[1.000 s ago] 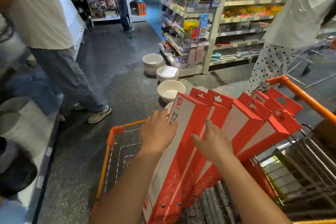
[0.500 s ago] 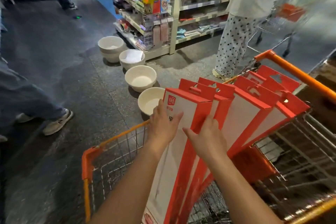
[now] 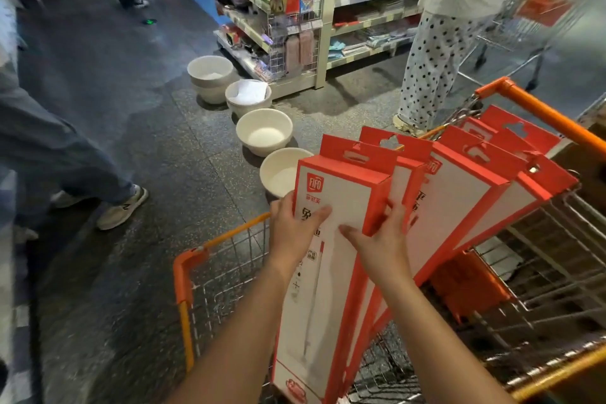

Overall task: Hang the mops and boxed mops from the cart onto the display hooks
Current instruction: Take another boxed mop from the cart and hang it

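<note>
Several tall red-and-white boxed mops stand leaning in an orange wire cart (image 3: 183, 275). The nearest boxed mop (image 3: 341, 197) is at the front left of the stack. My left hand (image 3: 292, 233) grips its left edge, thumb lying across the white face. My right hand (image 3: 380, 239) grips its right red edge, fingers curled around the side and thumb on the front. The other boxed mops (image 3: 459, 193) fan out to the right behind it. No display hooks are in view.
Several white basins (image 3: 264, 131) sit in a row on the dark floor ahead of the cart. A shelving unit (image 3: 324, 26) stands beyond. A person in dotted trousers (image 3: 433, 62) stands right of it, another person's legs (image 3: 75, 170) at left.
The view has swung down and left over the cart. Both hands slid up the front box, and my right hand's fingers now wrap round its right edge.
</note>
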A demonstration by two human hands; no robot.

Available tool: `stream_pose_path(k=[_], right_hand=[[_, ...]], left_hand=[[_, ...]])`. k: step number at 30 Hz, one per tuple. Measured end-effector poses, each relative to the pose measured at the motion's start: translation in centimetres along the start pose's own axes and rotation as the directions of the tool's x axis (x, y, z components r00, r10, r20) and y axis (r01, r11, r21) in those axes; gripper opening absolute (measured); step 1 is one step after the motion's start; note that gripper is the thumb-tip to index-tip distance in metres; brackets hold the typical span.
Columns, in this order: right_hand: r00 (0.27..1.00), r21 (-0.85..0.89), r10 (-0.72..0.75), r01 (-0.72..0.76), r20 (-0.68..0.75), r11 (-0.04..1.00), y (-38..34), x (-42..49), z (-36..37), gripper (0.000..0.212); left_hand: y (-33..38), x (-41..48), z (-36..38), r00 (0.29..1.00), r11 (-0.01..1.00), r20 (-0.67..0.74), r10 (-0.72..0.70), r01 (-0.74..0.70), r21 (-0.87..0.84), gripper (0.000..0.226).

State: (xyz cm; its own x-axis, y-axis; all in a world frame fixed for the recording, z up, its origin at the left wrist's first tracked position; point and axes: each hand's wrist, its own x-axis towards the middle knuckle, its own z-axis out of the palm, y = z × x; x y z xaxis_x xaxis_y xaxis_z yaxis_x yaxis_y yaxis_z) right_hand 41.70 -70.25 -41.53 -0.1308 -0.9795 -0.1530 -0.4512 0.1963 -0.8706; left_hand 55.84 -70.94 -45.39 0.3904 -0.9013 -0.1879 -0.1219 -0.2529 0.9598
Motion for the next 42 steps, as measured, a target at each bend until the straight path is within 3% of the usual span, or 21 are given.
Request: stream_pose_path(k=[3,7,13,18,24,28,30,35,38,42], right_hand=[[0.998,0.124,-0.016,0.009,0.055,0.992,-0.3,-1.2,0.5,0.074],[0.996,0.187,-0.061,0.049,0.059,0.981,-0.5,-3.0,1.0,0.077],[0.965,0.336,-0.209,0.147,0.158,0.930,-2.9,-4.6,-0.8,0.074],[0.886,0.480,-0.395,0.245,0.242,0.843,-6.0,-6.0,-4.1,0.075],[0.707,0.616,-0.597,0.288,0.380,0.733,-9.1,-8.1,-8.4,0.078],[0.623,0.682,-0.656,0.255,0.426,0.685,-10.8,-8.9,-10.4,0.076],[0.573,0.704,-0.689,0.253,0.444,0.664,-11.8,-9.3,-11.2,0.074],[0.432,0.724,-0.780,0.333,0.452,0.604,-13.5,-11.1,-12.0,0.074],[0.391,0.714,-0.783,0.340,0.484,0.612,-13.6,-13.1,-12.0,0.080],[0.241,0.689,-0.772,0.350,0.588,0.635,-12.7,-16.9,-12.3,0.077]], left_hand=[[-0.3,-1.2,-1.2,0.999,0.978,0.003,-0.036,0.036,-0.206,0.036],[-0.4,-3.0,-2.9,0.999,0.935,-0.033,-0.017,0.004,-0.355,0.039],[1.9,-7.4,-5.6,0.984,0.925,-0.172,0.052,-0.112,-0.363,0.048],[5.6,-12.1,-6.4,0.925,0.916,-0.366,0.100,-0.229,-0.329,0.046],[8.8,-17.9,-5.4,0.856,0.849,-0.501,0.125,-0.354,-0.393,0.034],[10.6,-20.9,-4.9,0.764,0.845,-0.626,0.153,-0.430,-0.318,0.032],[11.6,-22.3,-4.7,0.721,0.835,-0.677,0.148,-0.458,-0.306,0.017],[13.8,-26.2,-5.2,0.641,0.810,-0.751,0.155,-0.518,-0.275,0.018],[15.3,-29.2,-5.9,0.557,0.789,-0.812,0.175,-0.573,-0.223,0.025],[17.0,-34.3,-7.2,0.422,0.752,-0.891,0.170,-0.640,-0.159,0.052]])
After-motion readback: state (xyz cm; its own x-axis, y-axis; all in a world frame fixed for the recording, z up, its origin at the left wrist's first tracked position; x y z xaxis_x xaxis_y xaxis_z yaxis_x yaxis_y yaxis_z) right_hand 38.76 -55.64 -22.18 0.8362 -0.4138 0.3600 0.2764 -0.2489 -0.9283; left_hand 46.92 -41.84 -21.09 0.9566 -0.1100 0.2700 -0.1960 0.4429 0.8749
